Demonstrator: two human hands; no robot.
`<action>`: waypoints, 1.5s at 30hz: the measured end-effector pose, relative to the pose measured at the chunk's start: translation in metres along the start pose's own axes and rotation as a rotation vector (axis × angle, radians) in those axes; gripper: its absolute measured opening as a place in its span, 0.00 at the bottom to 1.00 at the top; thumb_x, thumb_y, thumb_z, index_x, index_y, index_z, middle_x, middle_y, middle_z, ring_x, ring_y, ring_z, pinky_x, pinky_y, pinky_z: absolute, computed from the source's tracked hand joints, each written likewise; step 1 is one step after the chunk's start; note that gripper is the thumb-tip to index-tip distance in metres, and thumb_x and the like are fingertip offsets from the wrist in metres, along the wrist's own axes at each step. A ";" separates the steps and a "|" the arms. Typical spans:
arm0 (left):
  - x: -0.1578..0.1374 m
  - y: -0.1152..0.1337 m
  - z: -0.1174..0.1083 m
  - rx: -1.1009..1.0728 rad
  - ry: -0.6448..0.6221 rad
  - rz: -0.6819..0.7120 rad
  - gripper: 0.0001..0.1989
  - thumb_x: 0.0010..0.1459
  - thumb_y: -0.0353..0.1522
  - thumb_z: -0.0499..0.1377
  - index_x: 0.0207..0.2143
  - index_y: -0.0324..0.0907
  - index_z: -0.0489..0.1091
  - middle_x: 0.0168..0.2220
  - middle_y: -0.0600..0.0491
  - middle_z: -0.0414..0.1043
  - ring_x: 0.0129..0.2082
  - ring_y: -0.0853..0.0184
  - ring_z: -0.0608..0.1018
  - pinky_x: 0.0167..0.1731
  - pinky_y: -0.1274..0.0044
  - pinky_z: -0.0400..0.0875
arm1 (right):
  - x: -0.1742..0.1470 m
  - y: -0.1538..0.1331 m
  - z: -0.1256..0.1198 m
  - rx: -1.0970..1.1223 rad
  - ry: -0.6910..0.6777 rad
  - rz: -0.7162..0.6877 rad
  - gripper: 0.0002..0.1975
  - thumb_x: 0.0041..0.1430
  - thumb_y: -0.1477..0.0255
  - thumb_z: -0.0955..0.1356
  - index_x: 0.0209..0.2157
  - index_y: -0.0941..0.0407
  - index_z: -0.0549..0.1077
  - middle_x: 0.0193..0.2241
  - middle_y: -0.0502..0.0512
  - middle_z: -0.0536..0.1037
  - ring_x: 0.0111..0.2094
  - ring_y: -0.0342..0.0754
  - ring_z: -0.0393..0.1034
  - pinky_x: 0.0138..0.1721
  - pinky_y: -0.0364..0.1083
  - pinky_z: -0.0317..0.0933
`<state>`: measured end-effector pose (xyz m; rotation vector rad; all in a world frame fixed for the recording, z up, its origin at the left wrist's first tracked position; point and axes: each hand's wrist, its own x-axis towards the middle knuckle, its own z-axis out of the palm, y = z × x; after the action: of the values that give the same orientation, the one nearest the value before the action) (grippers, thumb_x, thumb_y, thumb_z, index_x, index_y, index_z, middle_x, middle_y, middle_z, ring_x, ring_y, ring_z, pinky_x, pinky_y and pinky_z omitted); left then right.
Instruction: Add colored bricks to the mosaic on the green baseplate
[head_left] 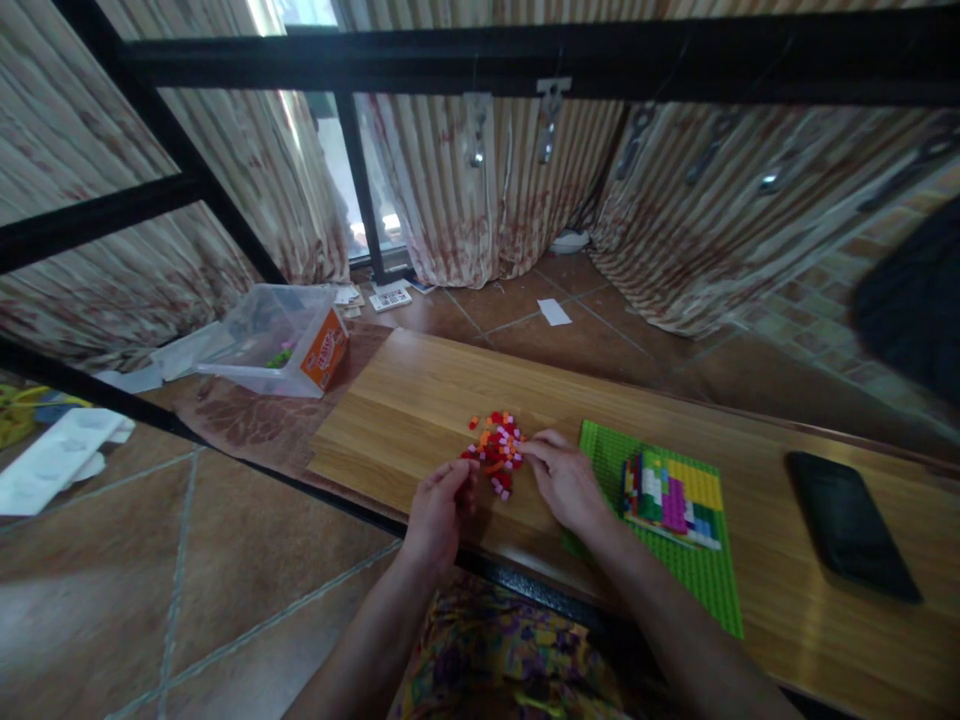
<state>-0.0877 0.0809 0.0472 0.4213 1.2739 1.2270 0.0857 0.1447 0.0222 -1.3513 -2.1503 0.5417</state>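
Head camera view: we are leaning over a wooden table (397, 390), both bare hands working at a heap of loose bricks (496, 445) in red, orange and pink. Our left hand (441, 500) is curling its fingers at the heap's near left edge, while our right hand (561, 478) is reaching in from the right, fingertips drawn together; with pieces this small, we cannot be sure whether either is gripping one. Farther right, a multicoloured brick build (671, 500) is already sitting on a green baseplate (694, 585), so some joining is looking done, while the heap is lying largely unsorted. A dark phone (851, 525) is resting beyond the baseplate.
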 end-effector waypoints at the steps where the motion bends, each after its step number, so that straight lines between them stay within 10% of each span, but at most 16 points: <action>1: 0.002 0.001 -0.002 0.071 -0.005 0.034 0.14 0.47 0.41 0.63 0.29 0.39 0.71 0.21 0.60 0.62 0.17 0.79 0.61 0.18 0.84 0.56 | 0.000 0.001 0.001 -0.020 -0.014 -0.010 0.14 0.61 0.77 0.61 0.39 0.52 0.78 0.37 0.54 0.76 0.38 0.46 0.71 0.42 0.45 0.64; 19: 0.026 0.001 0.004 1.116 -0.072 0.481 0.07 0.54 0.31 0.56 0.31 0.47 0.74 0.29 0.53 0.74 0.30 0.66 0.73 0.33 0.75 0.59 | 0.000 0.000 -0.006 -0.092 -0.116 -0.070 0.11 0.63 0.75 0.62 0.37 0.53 0.77 0.38 0.54 0.74 0.39 0.45 0.70 0.43 0.44 0.62; 34: 0.028 0.011 -0.008 0.607 -0.085 0.272 0.08 0.54 0.36 0.46 0.24 0.43 0.58 0.18 0.60 0.58 0.16 0.74 0.60 0.19 0.80 0.54 | 0.008 0.007 -0.008 -0.021 0.023 0.067 0.14 0.60 0.76 0.61 0.42 0.54 0.76 0.36 0.54 0.75 0.31 0.44 0.69 0.38 0.44 0.63; 45: 0.033 0.012 0.001 0.575 -0.125 0.249 0.14 0.50 0.42 0.55 0.22 0.41 0.67 0.19 0.58 0.63 0.17 0.75 0.64 0.19 0.81 0.57 | 0.013 0.005 -0.008 -0.169 -0.090 0.012 0.13 0.62 0.76 0.62 0.43 0.53 0.75 0.38 0.54 0.75 0.38 0.45 0.70 0.42 0.43 0.62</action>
<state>-0.0987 0.1138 0.0415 1.0821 1.4873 0.9993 0.0894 0.1589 0.0281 -1.4553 -2.3064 0.4408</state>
